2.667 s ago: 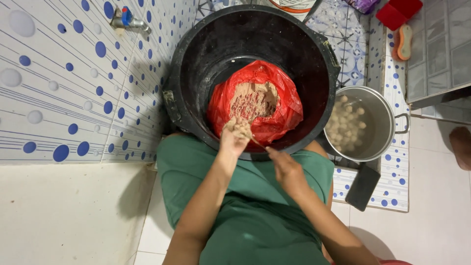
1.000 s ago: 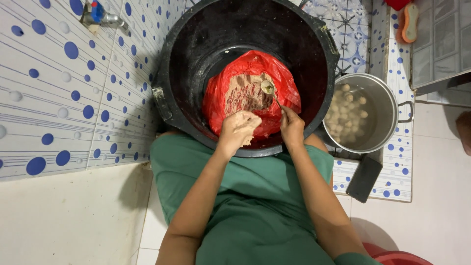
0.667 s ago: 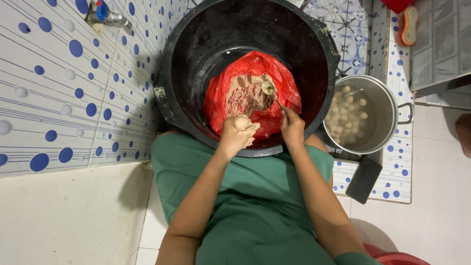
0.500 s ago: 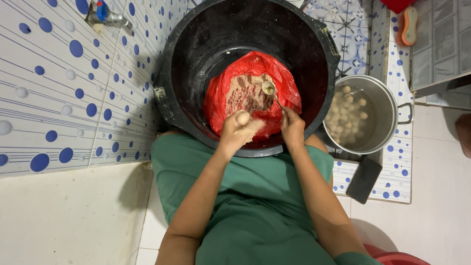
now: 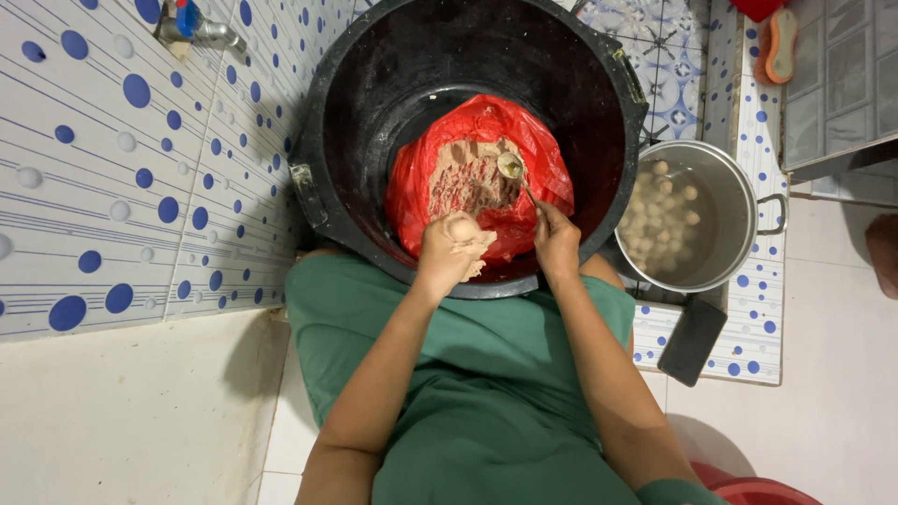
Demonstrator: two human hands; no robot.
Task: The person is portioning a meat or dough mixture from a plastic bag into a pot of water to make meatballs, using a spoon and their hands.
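Our left hand (image 5: 451,251) is clenched around a lump of pinkish paste, and a round ball (image 5: 461,228) of it bulges out between thumb and forefinger. Just to its right, our right hand (image 5: 556,241) grips the handle of a spoon (image 5: 512,168), whose bowl rests over the paste (image 5: 465,180) a little beyond both hands. That paste lies in one red bag (image 5: 486,178), opened up inside one big black tub (image 5: 472,131) that sits directly past our fingers. We judge the paste to be soft, sticky and wet: it should give under any squeeze and smear on the skin, so the ball is best lifted from underneath with the spoon's edge rather than pinched. Farther to the right of the right hand stands one steel pot (image 5: 692,215) with a side handle, holding many pale balls in cloudy water; there are too many, too blurred, to count. Beyond the left hand, well apart, a tap (image 5: 192,26) sticks out of the blue-dotted tile wall. Below both hands is our green clothing.
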